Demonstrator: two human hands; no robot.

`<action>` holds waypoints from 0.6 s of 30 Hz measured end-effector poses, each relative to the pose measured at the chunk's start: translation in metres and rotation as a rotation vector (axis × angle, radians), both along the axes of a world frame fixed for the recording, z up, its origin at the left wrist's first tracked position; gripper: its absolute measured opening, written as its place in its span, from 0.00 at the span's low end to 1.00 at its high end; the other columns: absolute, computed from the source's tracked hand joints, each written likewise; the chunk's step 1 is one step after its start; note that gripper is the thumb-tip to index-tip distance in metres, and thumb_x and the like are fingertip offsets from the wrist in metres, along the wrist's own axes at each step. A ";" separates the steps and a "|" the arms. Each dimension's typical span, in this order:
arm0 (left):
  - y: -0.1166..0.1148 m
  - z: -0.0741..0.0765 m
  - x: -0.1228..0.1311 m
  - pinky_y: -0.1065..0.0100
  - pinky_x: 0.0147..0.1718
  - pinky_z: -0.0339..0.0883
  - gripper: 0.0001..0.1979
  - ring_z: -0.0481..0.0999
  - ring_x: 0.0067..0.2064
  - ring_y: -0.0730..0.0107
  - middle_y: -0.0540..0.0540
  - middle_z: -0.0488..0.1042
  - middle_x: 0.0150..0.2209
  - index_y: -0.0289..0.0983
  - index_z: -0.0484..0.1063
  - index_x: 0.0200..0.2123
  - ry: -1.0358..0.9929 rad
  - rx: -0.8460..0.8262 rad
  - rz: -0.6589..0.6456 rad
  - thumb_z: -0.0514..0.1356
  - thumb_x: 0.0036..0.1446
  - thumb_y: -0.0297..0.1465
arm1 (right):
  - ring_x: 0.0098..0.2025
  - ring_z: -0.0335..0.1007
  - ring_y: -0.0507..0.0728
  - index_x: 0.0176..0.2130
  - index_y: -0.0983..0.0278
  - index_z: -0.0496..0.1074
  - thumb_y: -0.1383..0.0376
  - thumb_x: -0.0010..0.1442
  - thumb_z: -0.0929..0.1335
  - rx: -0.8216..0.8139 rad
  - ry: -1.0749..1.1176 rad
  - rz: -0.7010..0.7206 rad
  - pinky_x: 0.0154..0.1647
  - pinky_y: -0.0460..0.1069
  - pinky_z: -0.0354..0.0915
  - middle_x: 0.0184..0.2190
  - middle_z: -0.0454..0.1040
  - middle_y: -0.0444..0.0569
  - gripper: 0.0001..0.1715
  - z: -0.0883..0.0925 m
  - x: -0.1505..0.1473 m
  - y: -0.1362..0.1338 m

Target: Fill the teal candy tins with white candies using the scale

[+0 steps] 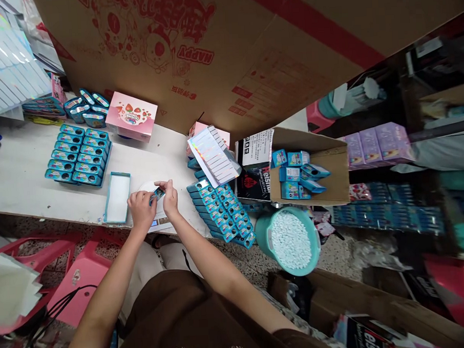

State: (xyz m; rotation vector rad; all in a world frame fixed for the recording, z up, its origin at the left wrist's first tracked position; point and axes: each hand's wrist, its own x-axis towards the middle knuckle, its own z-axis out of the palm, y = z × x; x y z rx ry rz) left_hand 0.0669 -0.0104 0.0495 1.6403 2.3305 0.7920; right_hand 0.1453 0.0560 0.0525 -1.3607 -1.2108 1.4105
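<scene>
Between my two hands is a small blue box (156, 194), held low over the front edge of the table. My left hand (141, 207) has its fingers closed on the box's left side. From the right, my right hand (170, 198) grips the other end with thumb and fingers. Part of the box is hidden by the fingers. Just left of my left hand lies an open blue-edged tray (119, 197) with a white inside. To the right, rows of similar blue boxes (222, 210) stand packed together, with striped shiny sheets (215, 157) lying over their far end.
More blue boxes (77, 155) stand in rows at left, near a pink strawberry-print box (131, 116). An open carton (334, 174) holds loose blue boxes. Below it is a teal bucket (262, 237) of small white pellets. A large cardboard sheet (227, 56) rises behind. Pink stools (81, 283) stand lower left.
</scene>
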 end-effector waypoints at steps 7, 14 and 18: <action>-0.039 0.001 -0.002 0.58 0.47 0.53 0.11 0.64 0.46 0.57 0.43 0.72 0.40 0.40 0.70 0.42 -0.075 -0.001 0.123 0.55 0.57 0.37 | 0.58 0.56 0.56 0.45 0.61 0.73 0.57 0.65 0.53 0.314 -0.432 0.332 0.61 0.54 0.49 0.50 0.67 0.51 0.25 -0.005 0.014 0.001; -0.069 -0.003 -0.002 0.58 0.50 0.53 0.12 0.65 0.47 0.58 0.43 0.72 0.41 0.40 0.69 0.42 -0.089 -0.048 0.144 0.54 0.58 0.37 | 0.66 0.39 0.63 0.59 0.57 0.62 0.56 0.61 0.60 0.398 -0.683 0.514 0.63 0.61 0.42 0.63 0.52 0.51 0.27 -0.011 0.017 -0.005; -0.082 -0.002 -0.008 0.57 0.50 0.52 0.12 0.65 0.48 0.56 0.43 0.72 0.41 0.39 0.69 0.42 -0.094 -0.085 0.150 0.54 0.57 0.37 | 0.64 0.47 0.59 0.61 0.59 0.56 0.57 0.63 0.57 0.488 -0.641 0.465 0.63 0.58 0.47 0.62 0.55 0.53 0.29 -0.001 0.051 -0.002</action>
